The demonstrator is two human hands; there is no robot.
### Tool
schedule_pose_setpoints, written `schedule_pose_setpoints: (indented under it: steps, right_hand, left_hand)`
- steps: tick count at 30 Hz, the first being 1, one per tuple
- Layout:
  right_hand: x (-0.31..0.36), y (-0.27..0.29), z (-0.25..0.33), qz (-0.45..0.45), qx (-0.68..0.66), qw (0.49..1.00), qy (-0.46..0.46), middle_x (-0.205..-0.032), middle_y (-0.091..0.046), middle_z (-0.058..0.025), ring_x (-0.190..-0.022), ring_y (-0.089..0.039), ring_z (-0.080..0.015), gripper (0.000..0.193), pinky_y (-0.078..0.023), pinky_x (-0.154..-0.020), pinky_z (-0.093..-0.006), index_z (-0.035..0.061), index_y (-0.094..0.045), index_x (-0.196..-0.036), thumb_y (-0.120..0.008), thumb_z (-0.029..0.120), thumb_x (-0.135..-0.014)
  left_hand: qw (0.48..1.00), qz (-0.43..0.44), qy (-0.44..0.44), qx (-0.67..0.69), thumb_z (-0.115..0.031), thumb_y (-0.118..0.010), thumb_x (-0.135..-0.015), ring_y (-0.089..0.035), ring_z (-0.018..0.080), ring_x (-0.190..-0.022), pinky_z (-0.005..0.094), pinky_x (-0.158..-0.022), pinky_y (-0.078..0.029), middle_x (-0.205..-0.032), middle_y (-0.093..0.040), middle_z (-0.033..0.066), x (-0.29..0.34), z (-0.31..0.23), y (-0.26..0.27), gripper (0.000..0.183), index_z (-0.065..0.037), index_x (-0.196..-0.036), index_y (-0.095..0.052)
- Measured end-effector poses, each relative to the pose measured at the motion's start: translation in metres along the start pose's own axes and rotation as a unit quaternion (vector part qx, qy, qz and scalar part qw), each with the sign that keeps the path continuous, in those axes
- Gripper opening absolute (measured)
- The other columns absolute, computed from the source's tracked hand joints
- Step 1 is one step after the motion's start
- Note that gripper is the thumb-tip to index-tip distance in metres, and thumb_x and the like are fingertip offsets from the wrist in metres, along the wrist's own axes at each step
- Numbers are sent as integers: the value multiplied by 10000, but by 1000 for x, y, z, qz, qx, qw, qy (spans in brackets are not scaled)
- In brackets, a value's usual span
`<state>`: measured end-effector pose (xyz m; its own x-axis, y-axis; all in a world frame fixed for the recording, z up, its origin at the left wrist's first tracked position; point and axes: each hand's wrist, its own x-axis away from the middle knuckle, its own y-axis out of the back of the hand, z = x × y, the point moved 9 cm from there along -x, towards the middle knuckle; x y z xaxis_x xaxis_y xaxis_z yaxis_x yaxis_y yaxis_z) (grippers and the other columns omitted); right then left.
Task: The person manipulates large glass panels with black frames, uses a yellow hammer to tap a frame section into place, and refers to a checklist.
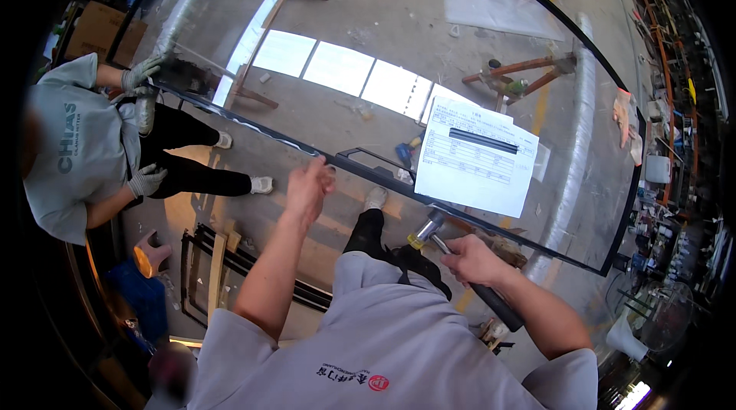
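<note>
My right hand (469, 260) is wrapped round the handle of a mallet (497, 306) with a metal head, a yellow face and a black grip. The mallet head is beside the near edge of a large black-framed glass panel (383, 177). My left hand (309, 189) is at that same edge, fingers curled in; what they hold, if anything, is hidden. Along the frame beside its fingertips runs a thin whitish strip (287, 141). A printed paper sheet (475, 180) lies on the glass, and a black handle-like bar (364, 155) sits by the near frame edge.
At the left a co-worker in a grey shirt (84, 141) has a gloved hand (142, 72) at the panel's corner. Wooden trestles (529, 69) show through the glass. Black frame pieces (253, 264) and an orange-topped stool (151, 253) stand at lower left; a fan (665, 306) is at right.
</note>
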<state>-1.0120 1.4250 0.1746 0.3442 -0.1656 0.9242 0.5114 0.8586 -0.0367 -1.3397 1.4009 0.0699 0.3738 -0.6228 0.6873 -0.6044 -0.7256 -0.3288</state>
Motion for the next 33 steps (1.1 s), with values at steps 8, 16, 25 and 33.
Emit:
schedule_pose_setpoints:
  steps: [8, 16, 25, 33]
  right_hand:
    - [-28, -17, 38, -16, 137, 986, 96, -537, -569, -134, -437, -588, -205, 194, -472, -464, -368, -66, -607, -855, -553, 116, -895]
    - [-42, -25, 69, -26, 246, 960, 129, -737, -613, -281, -745, -625, -447, 195, -501, -701, -462, -75, -602, -871, -577, 118, -865]
    - [-59, -54, 117, -40, 277, 934, 224, -806, -617, -292, -847, -589, -491, 193, -484, -748, -494, -45, -618, -949, -588, 126, -864]
    - [18, -1, 134, -109, 250, 938, 213, -707, -614, -226, -668, -622, -396, 253, -490, -624, -426, 11, -565, -1114, -589, 128, -891]
  left_hand:
    - [994, 36, 30, 102, -137, -632, -934, -539, 149, -670, 285, -586, -447, -800, -615, 79, -10, -11, -6, 156, -1, -871, -587]
    - [994, 30, 34, 97, -155, -653, -922, -552, 153, -670, 297, -603, -475, -783, -612, 74, -8, -11, -4, 174, -4, -855, -596]
    - [996, 42, 40, 70, -220, -694, -895, -574, 150, -687, 294, -618, -475, -780, -615, 59, -14, -5, 3, 233, -6, -867, -606]
    - [940, 62, 6, 335, -177, -648, -902, -570, 195, -814, 360, -776, -474, -906, -614, 80, -48, 10, -1, 153, -32, -908, -600]
